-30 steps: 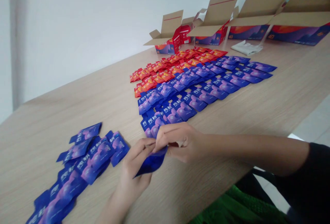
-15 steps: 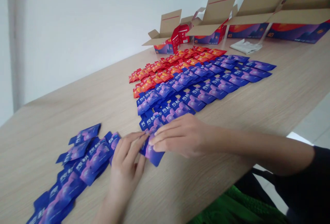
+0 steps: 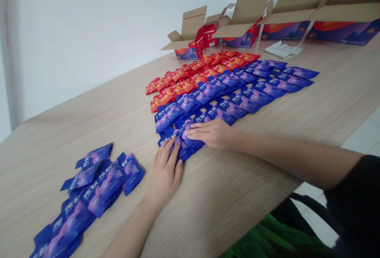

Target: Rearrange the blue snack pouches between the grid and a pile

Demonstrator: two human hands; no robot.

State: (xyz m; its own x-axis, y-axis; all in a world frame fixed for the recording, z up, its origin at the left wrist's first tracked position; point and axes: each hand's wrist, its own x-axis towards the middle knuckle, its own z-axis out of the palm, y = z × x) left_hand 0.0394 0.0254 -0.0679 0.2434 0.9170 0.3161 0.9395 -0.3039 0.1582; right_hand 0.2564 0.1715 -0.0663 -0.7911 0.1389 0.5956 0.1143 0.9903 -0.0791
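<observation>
Left hand [image 3: 163,176], fingers spread, and right hand [image 3: 209,133], fingers together, atop blue sachets [image 3: 185,151]; overlapped rows prone to sliding under pressure

A plain white wall [image 3: 89,44] rises behind the light wood-grain table [image 3: 89,131], pale floor tiles [image 3: 365,139] showing below its edge.

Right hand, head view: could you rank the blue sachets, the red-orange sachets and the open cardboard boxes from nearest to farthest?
1. The blue sachets: touching, directly under the right hand, in rows on the table.
2. The red-orange sachets: just beyond the blue rows, farther along the table.
3. The open cardboard boxes: farthest, along the table's far edge, behind the red-orange sachets.
</observation>
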